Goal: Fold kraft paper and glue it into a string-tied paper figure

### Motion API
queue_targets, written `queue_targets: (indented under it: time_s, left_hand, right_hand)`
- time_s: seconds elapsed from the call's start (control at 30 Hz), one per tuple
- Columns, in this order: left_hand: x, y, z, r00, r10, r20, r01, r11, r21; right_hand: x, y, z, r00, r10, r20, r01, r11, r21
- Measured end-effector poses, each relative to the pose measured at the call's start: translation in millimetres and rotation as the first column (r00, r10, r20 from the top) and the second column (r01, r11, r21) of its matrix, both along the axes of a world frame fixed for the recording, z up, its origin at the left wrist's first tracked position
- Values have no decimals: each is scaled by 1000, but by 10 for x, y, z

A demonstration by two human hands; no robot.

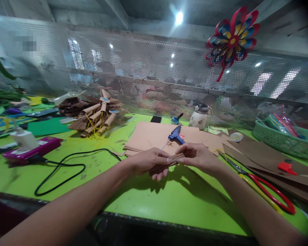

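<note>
You've got the pleated brown paper bundle (176, 159) up off the green table (143, 201), btwn its front edge and the brown sheets (149, 133). Prob. v. light, stiff along folds, springy across; squeeze too hard and it'd likely crease, too loose and it'd fan out. Shouldn't slip much; best held at the ends, pleats pressed tog. Your L hand (156, 162) is closed round one end, thumb on top, fingers curled under. Your R hand (199, 155) pinches the other end btwn thumb and fingers. Scissors (253, 177) lie twd the right edge; farther back, the blue glue gun (176, 135) rests on the sheets.
</note>
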State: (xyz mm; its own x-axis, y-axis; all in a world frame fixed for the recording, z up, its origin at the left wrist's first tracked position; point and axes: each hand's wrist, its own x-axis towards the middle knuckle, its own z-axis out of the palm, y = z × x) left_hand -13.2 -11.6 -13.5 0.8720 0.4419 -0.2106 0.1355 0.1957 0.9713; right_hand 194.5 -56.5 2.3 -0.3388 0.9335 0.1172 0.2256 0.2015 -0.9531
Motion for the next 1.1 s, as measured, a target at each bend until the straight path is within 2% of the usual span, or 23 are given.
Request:
queue_targets:
  time_s: [0.1,0.23,0.4,0.53,0.6,0.73,0.9,0.97,1.03,1.07,1.1]
  left_hand:
    - [-4,9,-13,1000,-3,-2,3,1000,8]
    - [-7,15,-29,1000,-2,-17,2,1000,9]
    - [-15,21,0,1000,-26,-17,25,999,-26]
    - [-17,24,20,997,-72,-24,70,995,-75]
    - [-16,28,13,996,-84,-33,81,993,-90]
    - [-23,43,4,991,-108,-75,103,992,-78]
    - [-64,24,106,989,-128,-79,126,992,-25]
    - [-83,17,176,993,-83,-79,86,995,43]
    - [-109,42,243,994,90,-57,-80,983,166]
    - [-128,71,275,971,237,-22,-224,944,244]
    - [-155,110,307,910,412,44,-403,856,324]
  right_hand:
    - [-2,1,-12,999,33,34,-34,999,32]
    - [-7,-25,7,973,5,232,-53,979,198]
    - [-11,-66,64,912,-14,410,-155,914,375]
    - [-12,-85,74,857,-73,511,-235,826,512]
    - [-18,-101,70,822,-91,562,-280,795,539]
    - [-55,-154,67,748,-98,656,-359,772,524]
    - [-70,-195,102,746,-114,656,-347,775,529]
    - [-37,-188,129,767,-131,628,-307,784,539]
    - [9,-171,158,798,-169,578,-246,784,570]
    - [31,-162,172,815,-195,546,-206,783,587]
    - [51,-153,185,829,-221,514,-163,783,600]
